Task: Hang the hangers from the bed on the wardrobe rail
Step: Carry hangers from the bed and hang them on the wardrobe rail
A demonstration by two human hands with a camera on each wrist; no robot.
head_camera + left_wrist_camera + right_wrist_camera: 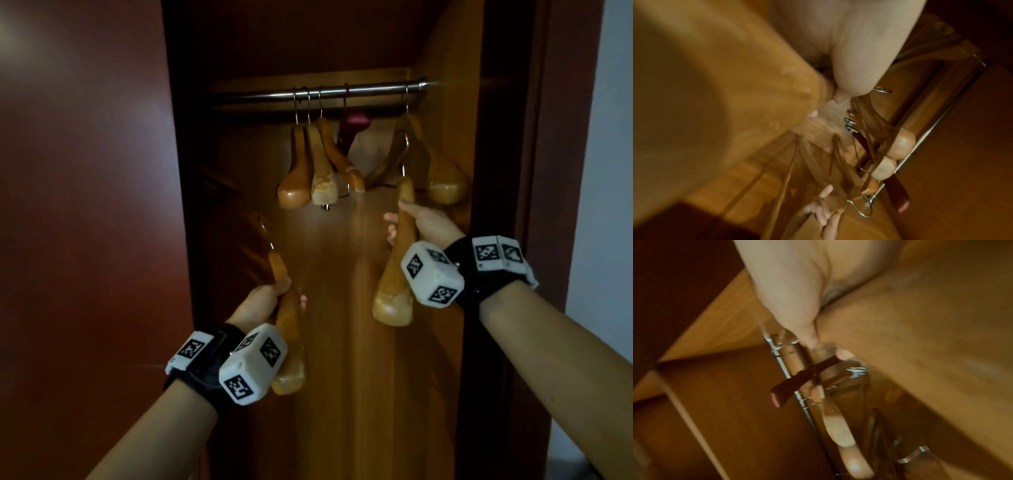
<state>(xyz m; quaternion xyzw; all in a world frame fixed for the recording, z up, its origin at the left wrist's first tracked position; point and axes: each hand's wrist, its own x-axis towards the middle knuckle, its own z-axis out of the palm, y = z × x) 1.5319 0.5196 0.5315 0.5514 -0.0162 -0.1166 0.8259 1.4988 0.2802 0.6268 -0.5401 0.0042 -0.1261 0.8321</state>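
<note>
Two wooden hangers, left hand (262, 301) fingers wrapping one (286, 329), right hand (424, 222) fingers another (399, 260)

Dim warm light, blurred wrist views

Both wrist views are blurred, and the left hanger's hook (265, 229) fades into dark wood.

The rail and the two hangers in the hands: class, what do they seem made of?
Rail: looks like polished metal, silvery with a bright glint.
Left hand's hanger and right hand's hanger: apparently varnished wood, amber and glossy; their hooks look like metal wire.
</note>
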